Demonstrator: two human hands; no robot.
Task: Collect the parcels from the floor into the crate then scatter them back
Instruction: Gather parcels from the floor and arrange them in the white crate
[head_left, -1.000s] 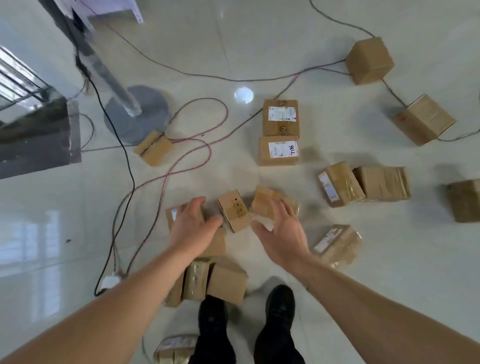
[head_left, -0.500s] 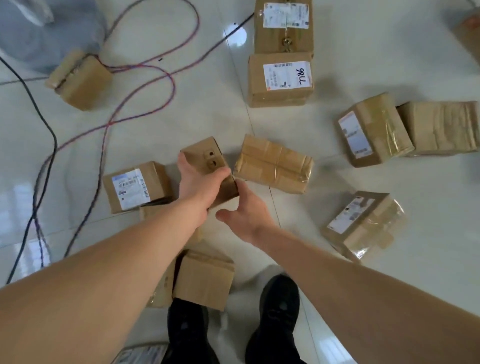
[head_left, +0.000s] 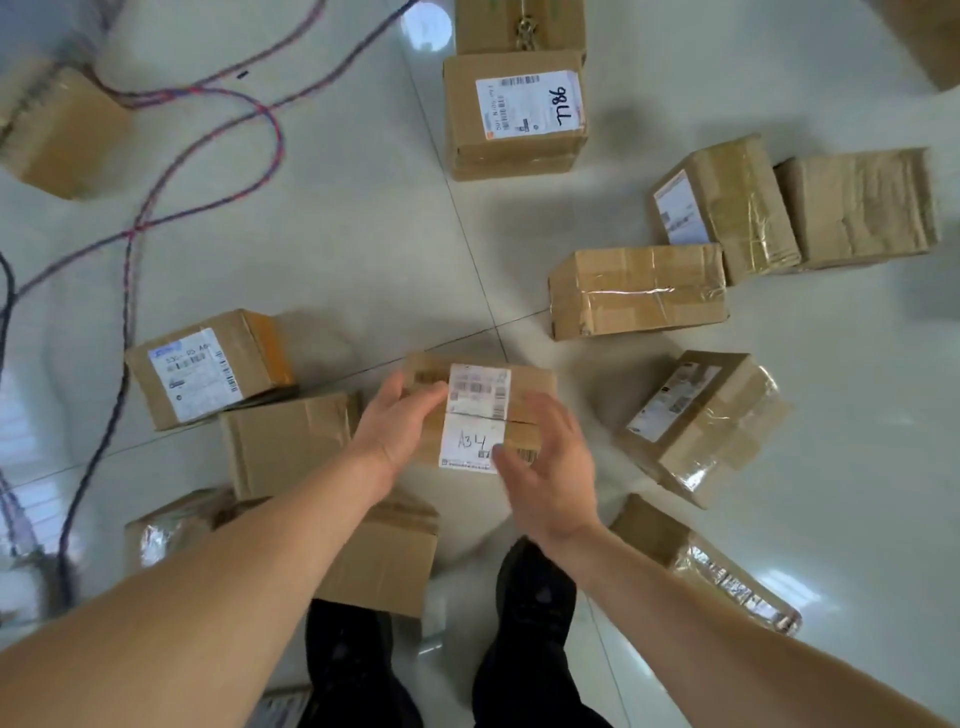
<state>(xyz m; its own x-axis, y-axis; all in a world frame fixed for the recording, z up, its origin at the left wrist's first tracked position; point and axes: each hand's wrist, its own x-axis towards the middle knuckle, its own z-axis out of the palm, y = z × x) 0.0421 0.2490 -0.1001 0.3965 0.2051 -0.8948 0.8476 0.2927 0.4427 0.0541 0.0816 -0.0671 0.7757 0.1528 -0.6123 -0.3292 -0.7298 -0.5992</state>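
Note:
A small brown parcel with a white label marked "A34" is lifted in front of me. My left hand grips its left side. My right hand sits at its right side with fingers spread, touching or just off the box. Several brown cardboard parcels lie scattered on the pale tiled floor: one labelled "98LL", a taped one, a labelled one at left, and another at right. No crate is in view.
Red-blue and black cables snake over the floor at upper left. More parcels lie at right and one at far left. My black shoes stand between parcels near my feet.
My left hand lifted the small parcel off the floor and turned it label-up. My right hand came off the floor beside it. The view moved closer and lower.

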